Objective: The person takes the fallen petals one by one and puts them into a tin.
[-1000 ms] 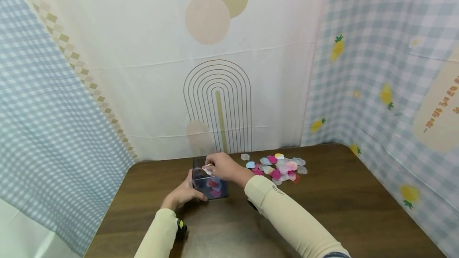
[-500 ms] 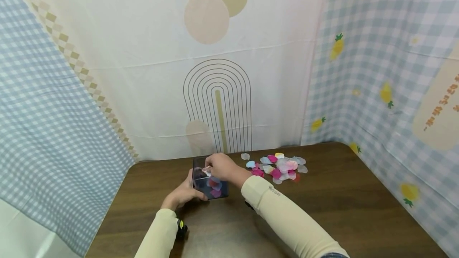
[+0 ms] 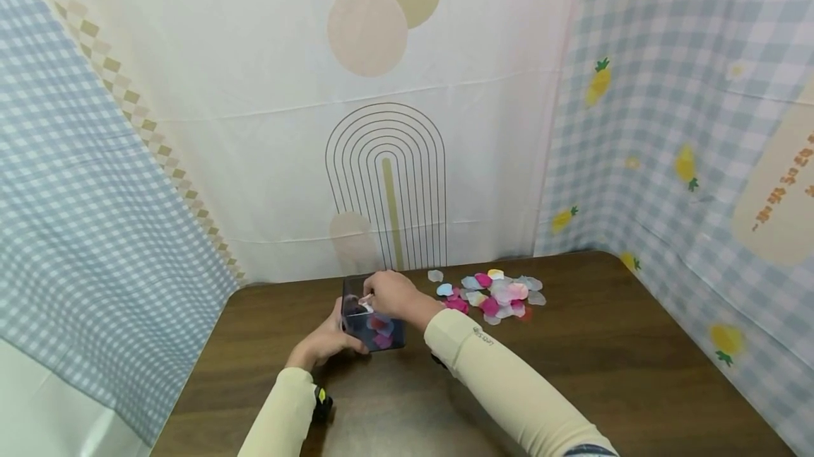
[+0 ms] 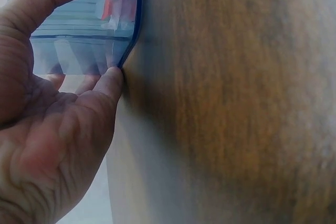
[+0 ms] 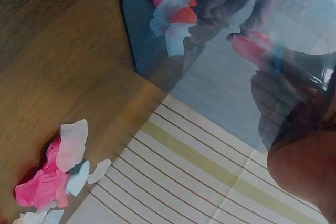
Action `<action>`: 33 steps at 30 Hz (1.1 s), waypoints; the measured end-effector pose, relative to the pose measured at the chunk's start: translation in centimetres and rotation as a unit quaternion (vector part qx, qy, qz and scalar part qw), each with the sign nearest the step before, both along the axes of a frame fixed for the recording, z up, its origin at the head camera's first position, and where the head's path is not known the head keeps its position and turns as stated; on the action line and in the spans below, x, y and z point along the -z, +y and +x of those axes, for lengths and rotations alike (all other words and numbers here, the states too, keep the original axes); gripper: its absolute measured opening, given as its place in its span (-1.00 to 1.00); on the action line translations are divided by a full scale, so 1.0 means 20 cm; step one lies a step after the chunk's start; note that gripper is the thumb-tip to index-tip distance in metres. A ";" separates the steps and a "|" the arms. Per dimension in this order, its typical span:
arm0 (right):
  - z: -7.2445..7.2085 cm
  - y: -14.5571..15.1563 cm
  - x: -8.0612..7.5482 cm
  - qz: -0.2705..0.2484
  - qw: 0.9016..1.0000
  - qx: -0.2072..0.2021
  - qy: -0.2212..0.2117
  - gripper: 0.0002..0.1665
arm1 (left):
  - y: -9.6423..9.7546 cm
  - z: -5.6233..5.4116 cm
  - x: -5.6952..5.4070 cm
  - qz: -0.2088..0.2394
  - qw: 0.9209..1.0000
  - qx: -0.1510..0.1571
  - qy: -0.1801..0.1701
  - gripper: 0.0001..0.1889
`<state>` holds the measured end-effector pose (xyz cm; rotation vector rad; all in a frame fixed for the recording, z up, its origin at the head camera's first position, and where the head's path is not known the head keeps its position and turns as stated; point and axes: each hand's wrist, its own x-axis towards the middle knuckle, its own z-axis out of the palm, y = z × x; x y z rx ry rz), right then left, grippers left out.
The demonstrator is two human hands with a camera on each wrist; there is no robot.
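Note:
A clear bluish plastic box (image 3: 397,341) stands on the table, with several petals (image 3: 381,327) showing through its front wall. My left hand (image 3: 327,339) grips the box's left side, the thumb along the front and the other fingers at the far side. In the left wrist view, a fingertip of the left hand (image 4: 63,124) touches the box's dark rim (image 4: 126,56). My right hand (image 3: 396,296) reaches into the box's top and pinches pale pink petals (image 3: 366,304). Through the wall in the right wrist view, a pink petal (image 5: 249,49) shows at the right fingertips.
A loose pile of pink, white, blue and red petals (image 3: 502,294) lies right of the box. One pale petal (image 3: 435,276) lies apart near the back edge. A patterned curtain (image 3: 286,181) hangs behind the brown wooden table (image 3: 604,358), with checked cloth (image 3: 661,181) at the right.
My right forearm has shifted slightly left, and the pinched petals sit a little lower in the box. The left hand and the box stay in place.

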<state>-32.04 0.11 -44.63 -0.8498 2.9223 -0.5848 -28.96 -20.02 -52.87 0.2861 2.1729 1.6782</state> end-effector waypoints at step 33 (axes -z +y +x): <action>-0.01 0.00 0.01 -0.005 1.000 -0.010 -0.010 -0.78 | -0.01 0.00 0.00 -0.015 1.000 0.002 -0.001 0.15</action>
